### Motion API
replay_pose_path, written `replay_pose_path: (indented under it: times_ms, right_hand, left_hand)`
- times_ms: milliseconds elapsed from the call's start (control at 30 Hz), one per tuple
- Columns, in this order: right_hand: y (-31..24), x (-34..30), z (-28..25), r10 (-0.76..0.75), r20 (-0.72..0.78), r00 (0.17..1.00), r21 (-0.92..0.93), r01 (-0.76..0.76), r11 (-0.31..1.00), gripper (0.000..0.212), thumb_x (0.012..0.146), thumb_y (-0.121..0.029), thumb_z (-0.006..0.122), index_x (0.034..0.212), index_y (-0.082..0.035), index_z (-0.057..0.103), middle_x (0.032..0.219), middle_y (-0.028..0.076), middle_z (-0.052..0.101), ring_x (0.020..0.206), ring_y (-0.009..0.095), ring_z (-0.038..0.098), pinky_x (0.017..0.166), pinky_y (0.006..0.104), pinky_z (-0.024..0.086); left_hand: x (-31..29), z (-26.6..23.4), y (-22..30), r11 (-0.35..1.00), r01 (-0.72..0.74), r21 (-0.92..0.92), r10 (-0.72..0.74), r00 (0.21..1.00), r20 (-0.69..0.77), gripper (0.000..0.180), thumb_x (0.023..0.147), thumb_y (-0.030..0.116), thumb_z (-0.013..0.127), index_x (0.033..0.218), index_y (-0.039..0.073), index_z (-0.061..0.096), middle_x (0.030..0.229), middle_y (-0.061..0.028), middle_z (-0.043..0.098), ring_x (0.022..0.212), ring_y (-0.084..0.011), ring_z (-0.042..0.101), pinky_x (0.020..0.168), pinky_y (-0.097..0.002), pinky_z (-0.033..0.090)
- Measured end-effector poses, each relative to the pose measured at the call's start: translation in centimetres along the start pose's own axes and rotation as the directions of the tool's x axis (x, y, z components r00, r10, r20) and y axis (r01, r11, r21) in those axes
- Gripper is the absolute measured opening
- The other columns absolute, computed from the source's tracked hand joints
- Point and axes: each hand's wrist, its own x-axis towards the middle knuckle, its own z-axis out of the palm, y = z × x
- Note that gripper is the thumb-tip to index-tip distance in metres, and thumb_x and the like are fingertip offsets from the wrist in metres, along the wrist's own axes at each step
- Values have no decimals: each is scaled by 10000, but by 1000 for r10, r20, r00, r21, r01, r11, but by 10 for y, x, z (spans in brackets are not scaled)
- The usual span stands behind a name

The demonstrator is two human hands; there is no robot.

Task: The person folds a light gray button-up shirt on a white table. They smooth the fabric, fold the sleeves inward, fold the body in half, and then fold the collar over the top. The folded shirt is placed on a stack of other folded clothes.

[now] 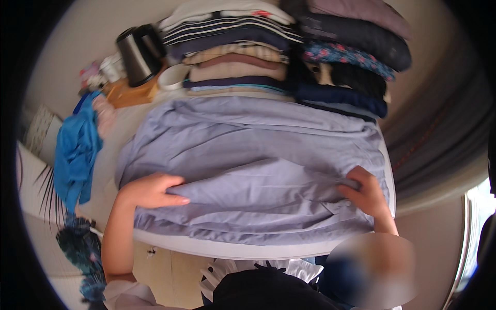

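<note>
A large lavender-grey cloth [248, 150] lies spread over the white table, wrinkled, with a loose fold running across its nearer half. My left hand [152, 191] rests at the left end of that fold, thumb and fingers apart with a bit of the cloth between them. Toward the right end, my right hand [364, 191] pinches the cloth between thumb and fingers, and the fabric puckers there. The cloth's near edge lies along the table's front rim.
Folded clothes stand in two tall piles, one behind the cloth [235, 67] and one at back right [351, 62]. An electric kettle [138, 57], a wooden tray [129, 95] and a white bowl [173, 76] stand back left. A blue garment [77, 155] hangs at the left edge.
</note>
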Motion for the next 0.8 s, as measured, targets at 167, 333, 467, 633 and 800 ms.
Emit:
replay_pose_path:
  times_ms: [167,333,467,633,800]
  right_hand:
    - [1,-9,-23,99,-175,980,387,-24,922,179,805,-73,742,851,-57,570,717,-85,489,676,16,420,583,186,316]
    - [25,-19,-24,289,-9,957,199,-282,939,278,753,-34,780,949,-34,583,695,-53,516,673,20,448,567,208,350]
    - [37,-27,-20,327,21,945,63,-327,943,338,691,-82,828,950,2,628,717,20,554,671,91,523,590,249,414]
    - [22,-34,-4,-181,-85,980,-281,151,948,311,651,-97,806,833,49,601,777,135,565,728,284,565,624,342,444]
    - [6,-35,3,-39,-100,994,-248,13,969,216,763,-86,756,787,24,572,611,125,539,547,200,516,532,326,404]
  left_hand:
    - [-7,2,-16,995,-19,-101,23,999,39,347,930,327,678,986,-12,628,804,-131,635,709,-180,553,663,-332,452]
    - [-22,0,-26,962,42,-269,-9,993,120,383,916,360,694,1028,-5,664,800,-65,663,689,-121,557,626,-309,443]
    - [-50,-6,-29,962,167,-217,-132,977,166,401,880,384,733,991,2,687,769,-44,669,665,-108,558,595,-301,438]
    - [-71,8,-45,955,197,-221,-194,980,36,347,861,309,765,983,-6,685,778,-40,669,707,-77,565,624,-274,454]
    - [-88,33,-39,789,-50,-612,-114,967,-226,329,882,166,741,1141,-15,647,1003,-33,679,891,-61,571,786,-246,477]
